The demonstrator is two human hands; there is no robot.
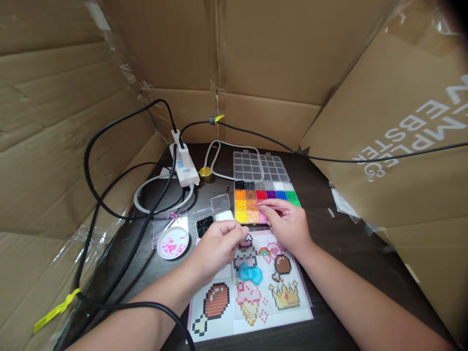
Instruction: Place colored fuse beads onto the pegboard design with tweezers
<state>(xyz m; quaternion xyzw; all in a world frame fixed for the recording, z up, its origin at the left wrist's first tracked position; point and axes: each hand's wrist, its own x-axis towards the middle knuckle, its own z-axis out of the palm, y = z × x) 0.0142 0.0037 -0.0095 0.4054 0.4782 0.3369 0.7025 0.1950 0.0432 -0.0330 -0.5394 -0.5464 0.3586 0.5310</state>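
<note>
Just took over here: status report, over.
Right hand gripping slim pink tool over multicoloured bead box. Left hand pinched above white pattern sheet. Black cable crosses before left forearm.

Bead organizer (250, 201) was located behind pattern sheet (215, 327); power strip (187, 168) was positioned left of organizer. Round dish (161, 249) was placed left of sheet, on table (329, 302).

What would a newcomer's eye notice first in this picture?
Probably the bead box, its many bright colours standing out on the dark table, with the right hand holding pink tweezers over it. Next, the sheet of pixel pictures on the near side of the box, partly hidden by the left hand. Then perhaps the black cable looping at the left.
</note>
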